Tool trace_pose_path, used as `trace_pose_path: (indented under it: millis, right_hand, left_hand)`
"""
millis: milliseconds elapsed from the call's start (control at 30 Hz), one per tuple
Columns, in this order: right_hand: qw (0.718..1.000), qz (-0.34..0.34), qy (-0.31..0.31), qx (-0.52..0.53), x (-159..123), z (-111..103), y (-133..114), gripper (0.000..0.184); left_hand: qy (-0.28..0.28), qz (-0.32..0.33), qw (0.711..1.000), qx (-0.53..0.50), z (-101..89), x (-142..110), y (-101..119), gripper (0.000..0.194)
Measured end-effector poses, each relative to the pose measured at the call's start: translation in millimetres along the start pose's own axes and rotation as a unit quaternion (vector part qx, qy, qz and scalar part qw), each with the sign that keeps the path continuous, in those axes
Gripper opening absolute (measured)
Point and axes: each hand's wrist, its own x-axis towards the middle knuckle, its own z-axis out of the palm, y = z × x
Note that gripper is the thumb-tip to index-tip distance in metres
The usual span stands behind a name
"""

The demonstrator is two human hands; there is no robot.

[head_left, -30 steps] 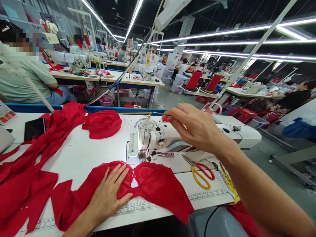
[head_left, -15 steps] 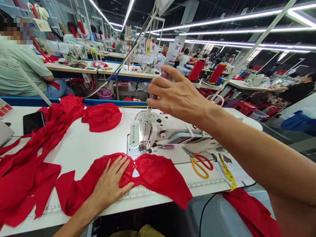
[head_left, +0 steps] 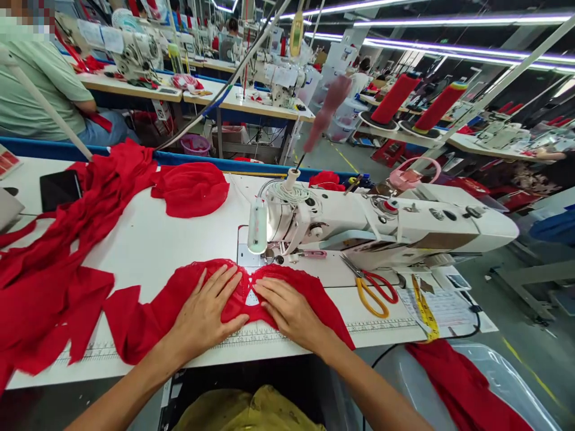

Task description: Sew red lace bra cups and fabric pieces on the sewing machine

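A red lace bra (head_left: pixel 309 281) lies spread on the white sewing table, just in front of the sewing machine's needle area. My left hand (head_left: pixel 209 308) rests flat on its left cup, fingers stretched out. Flat on the right cup lies my right hand (head_left: pixel 285 308), its fingertips close to the gap between the cups. The white sewing machine (head_left: pixel 354 218) stands behind the bra. A screwdriver (head_left: pixel 330 108) with a reddish handle, slightly blurred, stands tilted with its shaft in the white post on top of the machine head.
Scissors (head_left: pixel 371 293) with orange and red handles lie right of the bra, beside a yellow tape measure (head_left: pixel 424 308). Red fabric (head_left: pixel 45 299) heaps at left near a black phone (head_left: pixel 60 190). Red thread cones (head_left: pixel 395 99) stand behind; a person (head_left: pixel 40 96) sits far left.
My right hand has let go of the screwdriver above the machine head and come down onto the right cup. My left hand stays on the left cup. The view has tilted down.
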Motion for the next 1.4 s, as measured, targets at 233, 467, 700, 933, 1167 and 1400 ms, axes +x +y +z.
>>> trace_pose_path:
  millis: [233, 467, 700, 933, 1167, 1400]
  right_hand:
    - [0.994, 0.025, -0.098, -0.030, -3, -4, 20, 0.074]
    - [0.991, 0.028, -0.124, -0.030, -4, -7, 21, 0.079]
    - [0.992, 0.015, -0.119, -0.027, -5, -7, 25, 0.082]
    - [0.991, 0.009, -0.131, -0.006, -6, -12, 29, 0.072]
    - [0.977, 0.013, -0.203, 0.058, -1, -29, 38, 0.074]
    - [0.963, -0.013, -0.264, 0.055, 8, -41, 44, 0.088]
  left_hand:
    - [-0.014, 0.006, 1.000, 0.009, -5.3, 0, 0, 0.078]
    - [-0.021, 0.007, 1.000, 0.011, -7.2, 0, 0, 0.079]
    - [-0.033, 0.006, 0.999, 0.003, -8.5, 1, 0, 0.082]
    - [-0.082, -0.012, 0.996, -0.042, -15.9, 1, -3, 0.072]
    - [-0.172, 0.020, 0.982, -0.073, -27.7, 7, -23, 0.078]
    - [-0.205, 0.056, 0.975, -0.068, -32.5, 17, -37, 0.099]
